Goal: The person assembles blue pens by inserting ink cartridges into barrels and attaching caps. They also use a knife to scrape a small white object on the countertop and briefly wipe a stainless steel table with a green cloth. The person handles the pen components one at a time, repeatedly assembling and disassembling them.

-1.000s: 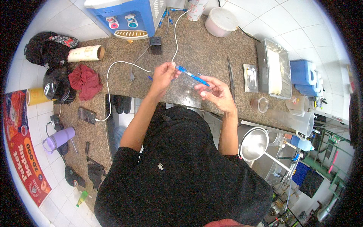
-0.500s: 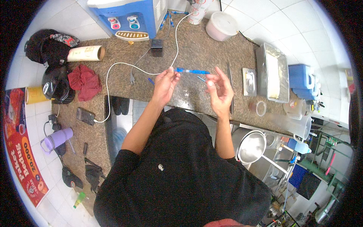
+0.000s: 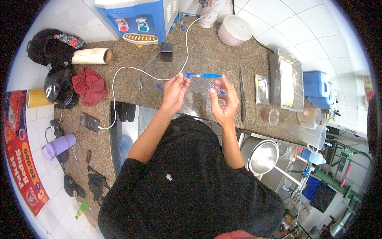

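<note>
My left hand (image 3: 174, 95) pinches one end of a blue pen (image 3: 205, 75), which is level above the counter. At the pen's other end is my right hand (image 3: 225, 106). Its index fingertip is at or very near the pen's end, and its thumb stands apart from the fingers. A thin blue stick-like piece (image 3: 222, 92) shows behind the right thumb and fingers; I cannot tell whether it lies on the counter or touches the hand. A small blue piece (image 3: 160, 87) lies on the counter left of my left hand.
On the stone counter (image 3: 131, 51), a white cable runs to a phone (image 3: 90, 122). A blue water dispenser (image 3: 139, 18) and a lidded tub (image 3: 234, 30) stand at the back. To the right are a long dark blade-like strip (image 3: 242, 95), metal trays (image 3: 262, 89) and a pot (image 3: 263, 157).
My right hand has shifted slightly left and down, its thumb lower and farther from the pen. More of the thin blue piece shows. The left hand still pinches the pen.
</note>
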Demonstrator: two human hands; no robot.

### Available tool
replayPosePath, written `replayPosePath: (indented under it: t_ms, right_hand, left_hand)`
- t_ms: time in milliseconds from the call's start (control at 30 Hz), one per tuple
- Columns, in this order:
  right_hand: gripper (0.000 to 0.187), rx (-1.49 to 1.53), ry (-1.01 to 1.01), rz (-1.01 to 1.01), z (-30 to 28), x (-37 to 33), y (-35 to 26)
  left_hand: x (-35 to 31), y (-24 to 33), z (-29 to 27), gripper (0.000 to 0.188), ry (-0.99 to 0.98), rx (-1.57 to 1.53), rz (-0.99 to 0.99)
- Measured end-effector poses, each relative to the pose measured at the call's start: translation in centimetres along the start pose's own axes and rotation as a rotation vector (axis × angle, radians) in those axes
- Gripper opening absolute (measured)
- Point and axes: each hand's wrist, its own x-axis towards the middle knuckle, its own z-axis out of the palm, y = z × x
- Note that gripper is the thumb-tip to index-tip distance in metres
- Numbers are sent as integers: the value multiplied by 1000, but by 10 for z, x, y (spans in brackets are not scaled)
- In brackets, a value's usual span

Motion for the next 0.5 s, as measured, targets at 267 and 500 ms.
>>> replayPosePath:
  t_ms: [267,500]
  right_hand:
    - [56,50,17,73,1,-2,2]
    - [45,376,74,394,-1,-4,28]
  left_hand:
    - [0,2,2,23,-1,20,16]
    - [6,16,9,21,-18,535,390]
